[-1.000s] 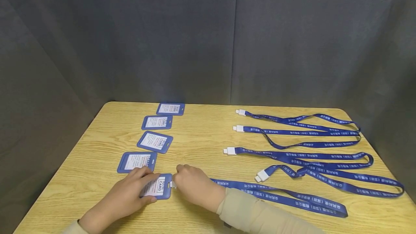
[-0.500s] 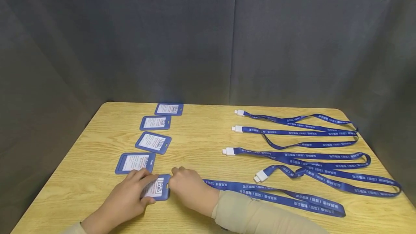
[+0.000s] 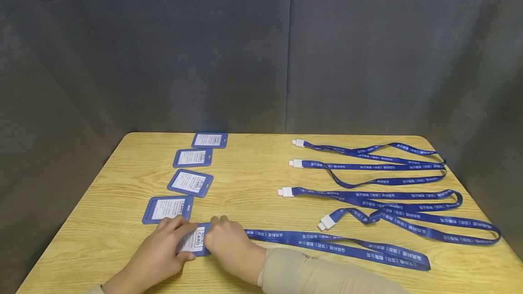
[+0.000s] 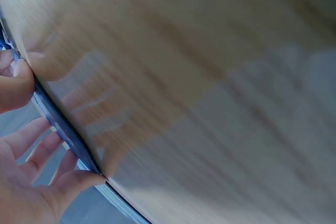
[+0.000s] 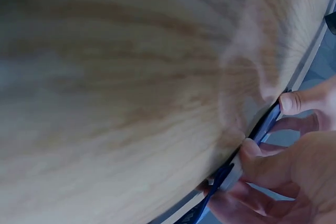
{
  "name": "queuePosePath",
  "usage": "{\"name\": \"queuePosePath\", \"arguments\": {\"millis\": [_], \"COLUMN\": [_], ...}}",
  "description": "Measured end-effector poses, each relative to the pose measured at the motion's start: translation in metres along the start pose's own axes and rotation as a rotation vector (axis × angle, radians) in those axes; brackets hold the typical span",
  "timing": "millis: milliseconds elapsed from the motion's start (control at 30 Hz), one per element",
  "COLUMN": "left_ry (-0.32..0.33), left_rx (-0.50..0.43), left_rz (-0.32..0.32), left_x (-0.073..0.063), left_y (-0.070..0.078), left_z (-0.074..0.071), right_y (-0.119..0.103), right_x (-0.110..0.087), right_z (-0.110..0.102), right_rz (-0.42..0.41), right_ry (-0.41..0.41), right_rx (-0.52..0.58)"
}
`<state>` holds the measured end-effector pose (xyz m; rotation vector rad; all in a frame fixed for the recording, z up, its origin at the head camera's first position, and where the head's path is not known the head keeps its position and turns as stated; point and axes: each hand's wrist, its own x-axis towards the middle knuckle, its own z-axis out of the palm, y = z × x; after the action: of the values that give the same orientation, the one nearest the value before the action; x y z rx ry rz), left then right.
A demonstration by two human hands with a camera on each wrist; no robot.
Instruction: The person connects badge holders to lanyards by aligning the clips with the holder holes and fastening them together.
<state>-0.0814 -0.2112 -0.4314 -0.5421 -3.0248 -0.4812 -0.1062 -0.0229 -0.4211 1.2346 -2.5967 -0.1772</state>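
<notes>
A blue badge holder (image 3: 200,239) with a white printed card lies near the table's front. My left hand (image 3: 157,248) grips its left part between thumb and fingers, and the left wrist view shows the holder (image 4: 65,129) edge-on along the thumb. At the slotted right end, my right hand (image 3: 233,242) pinches a lanyard's white clip (image 5: 231,174), held between thumb and fingers in the right wrist view. In the head view that hand hides the clip and the slot. From under it the blue lanyard strap (image 3: 286,238) runs right across the wood.
Several other badge holders (image 3: 190,182) form a column on the table's left. On the right lie several blue lanyards (image 3: 388,167), their white clips (image 3: 287,192) facing left. The wooden table (image 3: 245,171) ends at a dark curtain (image 3: 286,58).
My right hand has moved left onto the holder's slotted end, covering the white clip tip that showed earlier. The left hand keeps its grip. The head view has shifted slightly.
</notes>
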Motion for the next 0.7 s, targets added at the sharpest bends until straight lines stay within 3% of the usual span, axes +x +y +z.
{"name": "queuePosePath", "arguments": {"millis": [367,700], "left_ry": [0.009,-0.042], "left_rx": [0.028,0.057], "left_rz": [0.025,0.125], "left_x": [-0.0007,-0.0045], "left_y": [-0.0009,-0.0074], "left_z": [0.0001,-0.0076], "right_y": [-0.0025,0.0006], "right_x": [-0.0014,-0.0059], "right_z": [-0.0002,-0.0075], "right_rz": [0.005,-0.004], "right_ry": [0.017,-0.049], "right_rx": [-0.082,-0.019]}}
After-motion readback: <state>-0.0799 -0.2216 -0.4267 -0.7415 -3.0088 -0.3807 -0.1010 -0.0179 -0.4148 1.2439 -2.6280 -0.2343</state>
